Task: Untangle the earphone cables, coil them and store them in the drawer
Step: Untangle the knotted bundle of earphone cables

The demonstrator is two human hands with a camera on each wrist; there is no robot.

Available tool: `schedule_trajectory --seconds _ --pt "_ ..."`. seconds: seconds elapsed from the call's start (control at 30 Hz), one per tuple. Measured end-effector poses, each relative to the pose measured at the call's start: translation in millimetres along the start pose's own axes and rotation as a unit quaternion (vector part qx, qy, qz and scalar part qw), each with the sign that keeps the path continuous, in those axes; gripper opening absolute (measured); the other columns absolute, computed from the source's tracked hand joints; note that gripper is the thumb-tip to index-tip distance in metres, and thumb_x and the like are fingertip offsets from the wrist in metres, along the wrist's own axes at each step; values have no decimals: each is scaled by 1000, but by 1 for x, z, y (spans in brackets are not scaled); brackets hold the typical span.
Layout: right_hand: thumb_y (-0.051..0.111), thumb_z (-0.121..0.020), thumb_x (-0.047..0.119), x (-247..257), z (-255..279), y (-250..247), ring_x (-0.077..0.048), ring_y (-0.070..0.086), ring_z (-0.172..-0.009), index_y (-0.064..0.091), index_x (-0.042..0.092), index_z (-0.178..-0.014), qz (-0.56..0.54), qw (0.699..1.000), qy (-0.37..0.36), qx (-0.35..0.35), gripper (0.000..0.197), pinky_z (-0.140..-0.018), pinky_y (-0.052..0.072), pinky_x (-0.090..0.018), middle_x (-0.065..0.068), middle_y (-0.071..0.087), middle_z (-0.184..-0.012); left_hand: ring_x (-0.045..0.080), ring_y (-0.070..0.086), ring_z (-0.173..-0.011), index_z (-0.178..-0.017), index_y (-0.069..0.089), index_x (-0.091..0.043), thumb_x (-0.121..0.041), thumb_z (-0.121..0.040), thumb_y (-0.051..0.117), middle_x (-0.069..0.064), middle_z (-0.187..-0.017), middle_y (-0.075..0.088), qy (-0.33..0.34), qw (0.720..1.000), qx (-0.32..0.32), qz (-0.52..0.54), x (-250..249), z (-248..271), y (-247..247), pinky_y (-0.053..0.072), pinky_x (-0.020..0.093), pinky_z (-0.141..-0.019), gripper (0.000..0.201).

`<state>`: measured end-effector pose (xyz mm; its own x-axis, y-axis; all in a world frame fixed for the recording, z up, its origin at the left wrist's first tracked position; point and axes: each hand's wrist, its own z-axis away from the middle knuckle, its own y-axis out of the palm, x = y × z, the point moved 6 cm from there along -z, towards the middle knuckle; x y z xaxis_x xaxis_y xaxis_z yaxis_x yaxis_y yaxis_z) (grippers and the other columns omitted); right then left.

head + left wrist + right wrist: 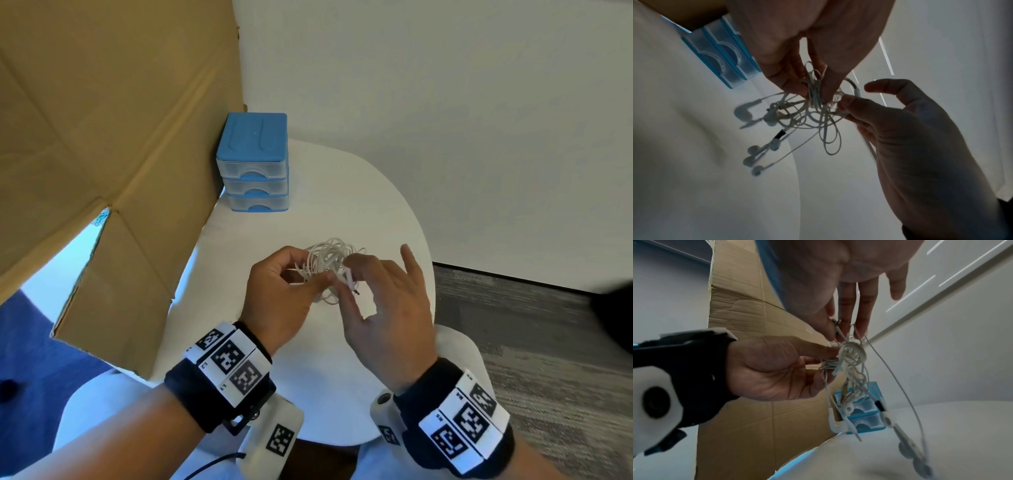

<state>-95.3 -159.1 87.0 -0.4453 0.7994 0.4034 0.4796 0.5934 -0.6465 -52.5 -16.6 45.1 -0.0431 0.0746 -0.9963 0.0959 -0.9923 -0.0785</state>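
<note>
A tangle of white earphone cables (327,262) is held up over the round white table (342,377). My left hand (310,270) pinches the knotted middle of the bundle (815,99) between thumb and fingers. Just right of it, my right hand (349,281) pinches a cable end with its metal jack plug (836,325) between thumb and forefinger, the other fingers spread. Several earbuds (756,155) dangle below the knot, close to the tabletop. The blue drawer unit (253,161) stands at the table's back left with all three clear drawers closed.
A large open cardboard box (102,154) leans along the table's left side, touching the drawer unit. A white wall runs behind the table. Grey carpet (531,325) lies past the table's right edge. A white chair arm (459,346) sits by my right wrist.
</note>
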Motion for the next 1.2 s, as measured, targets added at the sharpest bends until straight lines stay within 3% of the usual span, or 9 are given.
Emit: schedule_trajectory --seconds 0.07,0.23,0.37,0.47,0.7,0.87,1.0,1.1,1.2 --pt "66 -84 16 -2 0 7 -16 65 -90 60 24 -103 21 999 5 24 22 -113 30 -56 8 69 -87 18 54 -59 -90 66 -16 -15 -68 88 25 -80 67 -11 1000 -28 3 4 -4 -5 54 39 -61 31" --pt "61 -80 11 -16 -5 18 -23 64 -90 70 22 -99 33 998 39 47 23 -104 39 -54 5 70 -86 26 61 -68 -96 66 -28 -16 -67 88 28 -91 69 -23 999 -39 22 6 -6 -7 57 54 -74 39" --pt "63 -79 10 -25 -7 23 -29 65 -85 70 15 -93 42 997 54 46 17 -84 49 -45 0 71 -84 24 55 -62 -100 69 -22 -15 -69 87 30 -87 66 -9 999 -32 7 6 -6 -3 57 40 -65 37" --pt "63 -79 15 -24 -10 21 -30 57 -98 72 15 -86 73 995 59 25 12 -76 46 -40 -5 65 -99 28 66 -70 -100 72 -22 -11 -70 85 11 -83 74 -19 1000 -7 -9 10 -5 0 60 35 -72 34" --pt "62 -84 10 10 -9 27 -29 56 -77 69 12 -85 87 988 -114 59 8 -66 40 -37 -4 65 -85 9 65 -65 -95 77 -12 3 -74 77 4 -78 75 -48 998 21 41 14 -8 1 53 22 -62 25" --pt "59 -90 17 -13 -7 31 -22 52 -66 68 14 -84 16 998 3 65 11 -54 44 -37 1 60 -70 17 68 -77 -93 79 -18 -2 -80 74 4 -85 77 -36 999 6 34 17 -13 -5 57 36 -79 21" --pt "68 -84 15 -22 -10 32 -14 57 -58 72 18 -78 -69 990 120 35 8 -55 48 -31 6 66 -66 13 71 -87 -90 77 -19 5 -80 71 -1 -92 77 37 999 -9 26 9 -11 -4 54 30 -81 27" --pt "70 -83 5 -34 -8 40 -7 60 -54 73 17 -70 -251 918 304 49 18 -53 46 -19 4 71 -63 8 68 -96 -87 75 -14 14 -76 65 -2 -98 73 136 990 -23 -10 -4 -4 -3 55 21 -77 32" --pt "66 -86 -1 -35 0 54 -16 60 -57 74 10 -75 -457 765 444 89 17 -48 41 -22 -7 72 -71 7 68 -100 -84 76 -12 16 -73 61 2 -103 69 255 964 -27 -66 -17 1 -5 57 25 -80 33"
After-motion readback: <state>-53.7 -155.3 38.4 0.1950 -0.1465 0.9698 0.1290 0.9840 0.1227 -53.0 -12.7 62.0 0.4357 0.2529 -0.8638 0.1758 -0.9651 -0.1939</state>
